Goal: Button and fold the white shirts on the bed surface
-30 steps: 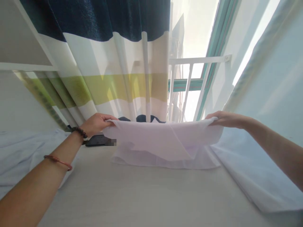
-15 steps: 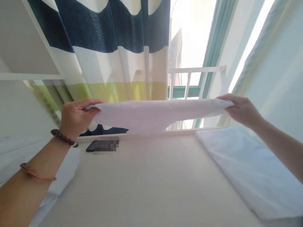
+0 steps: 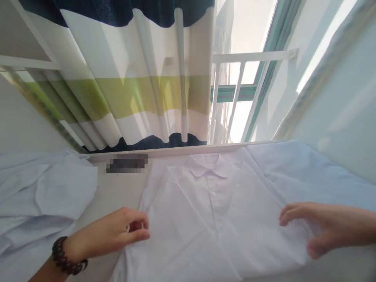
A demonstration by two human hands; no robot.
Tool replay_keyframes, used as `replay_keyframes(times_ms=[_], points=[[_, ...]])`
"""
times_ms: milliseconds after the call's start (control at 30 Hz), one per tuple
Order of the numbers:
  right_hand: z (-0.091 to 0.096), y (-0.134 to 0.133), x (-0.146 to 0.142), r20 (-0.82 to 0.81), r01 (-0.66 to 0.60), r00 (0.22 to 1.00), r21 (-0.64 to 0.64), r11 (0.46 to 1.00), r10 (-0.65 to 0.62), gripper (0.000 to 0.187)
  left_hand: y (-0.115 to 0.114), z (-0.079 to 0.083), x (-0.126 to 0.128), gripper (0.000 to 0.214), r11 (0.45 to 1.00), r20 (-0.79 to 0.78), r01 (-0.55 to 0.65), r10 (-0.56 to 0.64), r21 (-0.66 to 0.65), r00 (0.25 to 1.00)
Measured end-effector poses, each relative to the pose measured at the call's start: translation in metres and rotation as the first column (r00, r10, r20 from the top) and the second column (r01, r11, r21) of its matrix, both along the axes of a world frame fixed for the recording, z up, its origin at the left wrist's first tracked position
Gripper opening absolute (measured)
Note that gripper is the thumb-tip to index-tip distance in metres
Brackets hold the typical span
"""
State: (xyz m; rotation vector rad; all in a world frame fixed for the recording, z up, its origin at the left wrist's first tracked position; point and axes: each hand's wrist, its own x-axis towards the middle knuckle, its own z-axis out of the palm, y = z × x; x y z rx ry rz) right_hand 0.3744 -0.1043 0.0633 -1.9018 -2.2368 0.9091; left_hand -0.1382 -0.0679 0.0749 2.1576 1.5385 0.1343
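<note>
A folded white collared shirt (image 3: 211, 211) lies face up on the pale table (image 3: 117, 192), its collar toward the window. My left hand (image 3: 117, 231) hovers at the shirt's left edge with fingers loosely curled and nothing in them. My right hand (image 3: 317, 225) rests over the shirt's right edge, fingers spread and slightly bent, holding nothing. A dark bead bracelet sits on my left wrist.
A heap of pale cloth (image 3: 38, 196) lies at the left, and another folded pale sheet (image 3: 308, 172) at the right. A striped curtain (image 3: 141, 78) hangs behind the table, beside a window with a white railing (image 3: 252, 56). A blurred dark object (image 3: 126, 163) sits at the table's far edge.
The shirt was held up stretched between both hands; it now lies flat on the table. Both hands have let go and drawn back toward me.
</note>
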Motion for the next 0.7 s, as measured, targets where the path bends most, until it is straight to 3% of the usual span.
replay_keyframes(times_ms=[67, 133, 200, 267, 367, 433, 533, 700], points=[[0.012, 0.012, -0.008, 0.008, -0.098, 0.995, -0.174, 0.98, 0.101, 0.041, 0.017, 0.0, 0.006, 0.047, 1.0, -0.119, -0.006, 0.003, -0.021, 0.993], [0.008, 0.028, -0.014, 0.059, -0.055, 0.996, -0.097, 0.994, 0.061, 0.052, 0.029, -0.007, 0.009, 0.056, 0.989, -0.195, -0.105, 0.124, 0.106, 0.973], [-0.012, 0.043, -0.022, 0.135, 0.023, 0.99, 0.131, 0.991, -0.041, 0.07, 0.035, -0.022, 0.013, 0.068, 0.966, -0.207, -0.159, 0.201, 0.201, 0.958], [-0.041, 0.054, -0.032, 0.183, 0.081, 0.971, 0.348, 0.934, -0.152, 0.075, 0.034, -0.041, 0.018, 0.075, 0.959, -0.204, -0.128, 0.182, 0.252, 0.962], [-0.082, 0.061, -0.052, 0.236, 0.061, 0.958, 0.394, 0.917, -0.165, 0.071, 0.032, -0.068, 0.025, 0.074, 0.96, -0.253, -0.034, 0.108, 0.277, 0.961], [-0.098, 0.064, -0.064, 0.264, 0.06, 0.945, 0.433, 0.899, -0.19, 0.069, 0.035, -0.079, 0.026, 0.073, 0.961, -0.302, -0.023, 0.109, 0.276, 0.947], [-0.102, 0.072, -0.071, 0.267, 0.046, 0.946, 0.454, 0.89, -0.185, 0.067, 0.046, -0.08, 0.019, 0.076, 0.966, -0.356, -0.096, 0.18, 0.24, 0.917], [-0.082, 0.093, -0.06, 0.142, 0.153, 0.96, 0.457, 0.876, -0.242, 0.069, 0.07, -0.057, 0.014, 0.069, 0.957, -0.305, -0.168, 0.238, 0.238, 0.922]])
